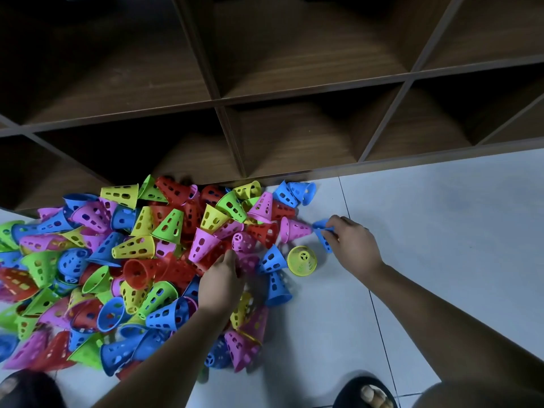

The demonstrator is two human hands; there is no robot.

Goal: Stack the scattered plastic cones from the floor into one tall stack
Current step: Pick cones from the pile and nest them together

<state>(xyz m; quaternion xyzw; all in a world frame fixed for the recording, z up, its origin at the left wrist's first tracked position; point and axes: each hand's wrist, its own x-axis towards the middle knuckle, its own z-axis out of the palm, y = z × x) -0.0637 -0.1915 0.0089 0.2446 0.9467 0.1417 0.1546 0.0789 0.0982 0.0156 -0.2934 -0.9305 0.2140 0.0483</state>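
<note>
Gripping a blue cone point(325, 244) beside the pile point(132, 260): right of the hands point(351, 245)

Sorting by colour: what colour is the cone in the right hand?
Head view: blue perforated plastic cone in the right hand.

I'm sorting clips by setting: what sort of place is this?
Probably an indoor playroom or storage room, though it could be a home. A dark brown wooden cubby shelf stands on the white tiled floor, and a pile of coloured perforated plastic cones lies against its foot.
</note>
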